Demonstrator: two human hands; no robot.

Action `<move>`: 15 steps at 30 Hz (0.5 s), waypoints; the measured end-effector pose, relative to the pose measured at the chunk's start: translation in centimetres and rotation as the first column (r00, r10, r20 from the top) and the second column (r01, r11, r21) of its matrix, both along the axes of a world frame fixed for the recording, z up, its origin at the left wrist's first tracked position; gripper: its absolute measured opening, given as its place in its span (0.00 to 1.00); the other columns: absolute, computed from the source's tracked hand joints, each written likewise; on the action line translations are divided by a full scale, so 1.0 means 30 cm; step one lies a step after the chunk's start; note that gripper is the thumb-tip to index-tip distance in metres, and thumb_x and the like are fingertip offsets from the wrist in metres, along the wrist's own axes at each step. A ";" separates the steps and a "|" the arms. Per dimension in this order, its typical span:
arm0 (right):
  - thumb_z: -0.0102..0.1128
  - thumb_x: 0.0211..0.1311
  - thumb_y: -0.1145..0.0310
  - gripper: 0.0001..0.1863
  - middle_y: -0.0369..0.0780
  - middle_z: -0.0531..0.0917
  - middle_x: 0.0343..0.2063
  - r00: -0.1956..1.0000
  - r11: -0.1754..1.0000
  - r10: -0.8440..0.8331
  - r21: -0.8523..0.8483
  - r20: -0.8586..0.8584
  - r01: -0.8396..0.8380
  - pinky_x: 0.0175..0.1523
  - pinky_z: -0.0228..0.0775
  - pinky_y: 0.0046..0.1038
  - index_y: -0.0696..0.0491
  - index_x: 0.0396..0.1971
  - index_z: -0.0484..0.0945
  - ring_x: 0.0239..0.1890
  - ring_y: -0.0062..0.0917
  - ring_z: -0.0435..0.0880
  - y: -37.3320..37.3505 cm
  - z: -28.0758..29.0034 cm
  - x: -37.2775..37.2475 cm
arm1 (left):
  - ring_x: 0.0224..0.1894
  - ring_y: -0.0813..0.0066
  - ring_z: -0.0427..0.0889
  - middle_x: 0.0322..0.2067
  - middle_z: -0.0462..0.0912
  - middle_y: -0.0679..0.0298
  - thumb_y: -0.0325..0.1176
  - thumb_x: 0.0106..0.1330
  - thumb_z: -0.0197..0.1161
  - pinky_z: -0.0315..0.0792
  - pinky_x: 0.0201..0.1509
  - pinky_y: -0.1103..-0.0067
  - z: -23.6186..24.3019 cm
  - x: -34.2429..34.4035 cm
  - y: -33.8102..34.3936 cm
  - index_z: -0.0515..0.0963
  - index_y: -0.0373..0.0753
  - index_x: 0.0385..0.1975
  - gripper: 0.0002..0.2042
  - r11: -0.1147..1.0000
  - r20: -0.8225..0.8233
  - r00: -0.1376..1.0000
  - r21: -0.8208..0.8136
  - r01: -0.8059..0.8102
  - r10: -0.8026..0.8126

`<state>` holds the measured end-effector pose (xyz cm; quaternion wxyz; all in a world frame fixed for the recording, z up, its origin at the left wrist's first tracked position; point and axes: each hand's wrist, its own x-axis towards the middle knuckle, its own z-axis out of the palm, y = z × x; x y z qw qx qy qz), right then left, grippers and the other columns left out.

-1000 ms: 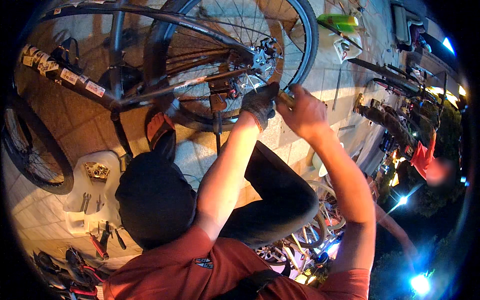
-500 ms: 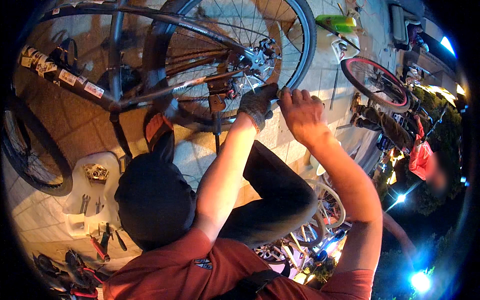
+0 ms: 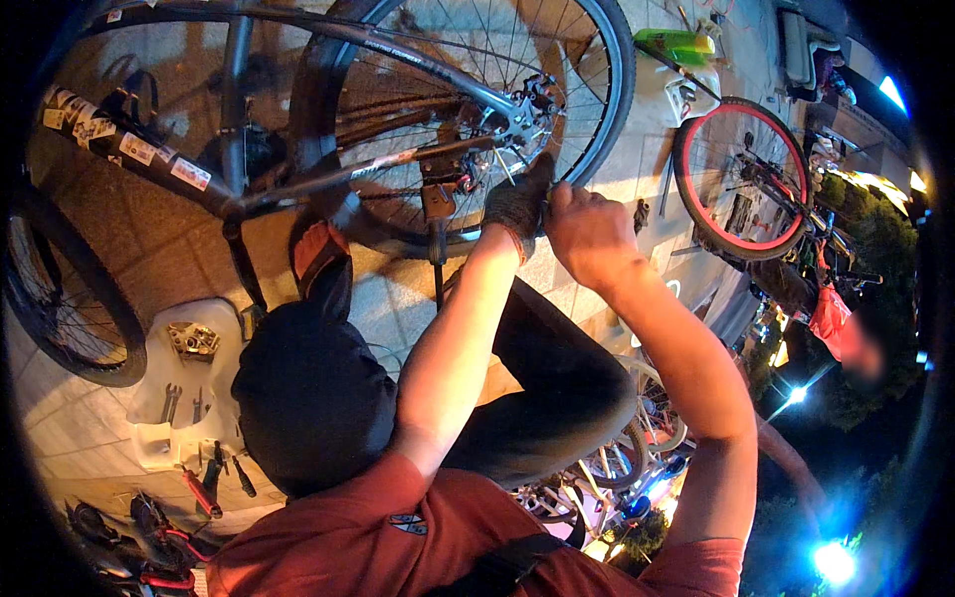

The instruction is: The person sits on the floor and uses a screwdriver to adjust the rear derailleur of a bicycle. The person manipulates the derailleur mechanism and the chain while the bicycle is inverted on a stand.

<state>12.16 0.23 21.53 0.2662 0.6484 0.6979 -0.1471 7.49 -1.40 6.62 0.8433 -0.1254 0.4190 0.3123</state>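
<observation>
Clenching right hand [image 3: 591, 231] by bicycle wheel [image 3: 621, 85], over paved floor [image 3: 386, 297]; cannot tell grip of left hand [image 3: 515, 207]; far right, bright lamps [image 3: 834, 562].

Arms [image 3: 463, 328] outstretched, gloved left hand [image 3: 517, 204] close beside bare right hand [image 3: 590, 234], right fingers [image 3: 569, 199] curled

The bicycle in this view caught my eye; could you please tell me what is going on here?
A person's gloved left hand and bare right hand are close together by a bicycle wheel, below its hub in the picture. The right hand's fingers are curled; what they hold, if anything, is hidden. Wrenches lie in a pale tray to the left.
</observation>
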 end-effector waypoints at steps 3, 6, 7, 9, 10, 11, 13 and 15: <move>0.54 0.73 0.50 0.28 0.63 0.83 0.32 0.712 0.747 -0.661 -0.110 -0.236 0.656 0.49 0.76 0.50 0.66 0.34 0.80 0.45 0.57 0.84 0.046 -0.011 0.025 | 0.28 0.78 0.75 0.26 0.76 0.71 0.54 0.70 0.66 0.68 0.30 0.78 -0.156 0.051 -0.073 0.84 0.46 0.42 0.17 0.990 0.376 0.924 0.083 -0.115 0.076; 0.53 0.73 0.51 0.28 0.62 0.84 0.32 0.728 0.752 -0.658 -0.121 -0.195 0.648 0.48 0.76 0.50 0.67 0.34 0.81 0.44 0.58 0.85 0.024 -0.046 0.031 | 0.23 0.79 0.72 0.25 0.74 0.73 0.47 0.74 0.62 0.65 0.24 0.80 -0.188 0.091 -0.092 0.83 0.49 0.44 0.11 0.978 0.418 0.905 0.144 -0.151 0.078; 0.52 0.73 0.53 0.26 0.61 0.85 0.33 0.813 0.823 -0.568 -0.088 -0.128 0.561 0.48 0.77 0.50 0.66 0.35 0.81 0.44 0.56 0.86 0.028 -0.031 0.018 | 0.23 0.79 0.72 0.25 0.74 0.73 0.45 0.74 0.61 0.65 0.23 0.81 -0.179 0.076 -0.087 0.83 0.50 0.43 0.10 0.992 0.450 0.890 0.064 -0.107 0.067; 0.51 0.72 0.57 0.22 0.59 0.86 0.35 0.986 0.978 -0.154 -0.129 0.063 0.161 0.49 0.78 0.48 0.64 0.39 0.80 0.44 0.53 0.87 0.043 0.000 0.015 | 0.22 0.81 0.71 0.24 0.74 0.73 0.42 0.75 0.60 0.63 0.23 0.82 -0.094 0.061 -0.051 0.82 0.50 0.40 0.07 0.991 0.429 0.896 -0.112 -0.074 0.116; 0.51 0.72 0.58 0.20 0.58 0.87 0.35 0.987 0.981 0.078 -0.185 0.140 -0.052 0.50 0.79 0.48 0.63 0.41 0.80 0.44 0.52 0.87 0.043 0.005 0.012 | 0.23 0.81 0.72 0.25 0.75 0.73 0.43 0.76 0.59 0.64 0.23 0.82 -0.102 0.043 -0.057 0.82 0.50 0.39 0.07 0.999 0.427 0.904 -0.026 -0.018 0.028; 0.51 0.70 0.61 0.17 0.55 0.88 0.36 0.975 0.955 0.150 -0.279 0.164 -0.100 0.50 0.80 0.46 0.60 0.45 0.78 0.44 0.49 0.88 0.063 -0.005 0.004 | 0.23 0.80 0.73 0.26 0.76 0.72 0.43 0.76 0.59 0.65 0.23 0.82 -0.117 0.018 -0.059 0.81 0.50 0.38 0.08 0.997 0.419 0.906 0.060 0.040 -0.062; 0.51 0.70 0.59 0.19 0.56 0.88 0.35 0.984 0.956 -0.049 -0.276 0.174 0.096 0.50 0.80 0.47 0.61 0.45 0.78 0.44 0.51 0.88 0.080 0.017 -0.042 | 0.26 0.79 0.75 0.28 0.78 0.71 0.45 0.76 0.58 0.68 0.28 0.81 -0.159 0.030 -0.079 0.81 0.49 0.38 0.10 0.998 0.414 0.909 0.053 0.024 -0.044; 0.52 0.70 0.54 0.23 0.56 0.87 0.36 0.958 0.937 -0.236 -0.223 0.164 0.269 0.50 0.79 0.49 0.61 0.43 0.81 0.44 0.52 0.88 0.063 0.001 -0.069 | 0.29 0.78 0.76 0.29 0.79 0.69 0.47 0.75 0.58 0.70 0.33 0.79 -0.227 0.055 -0.103 0.82 0.48 0.39 0.12 0.995 0.389 0.920 0.097 0.006 -0.043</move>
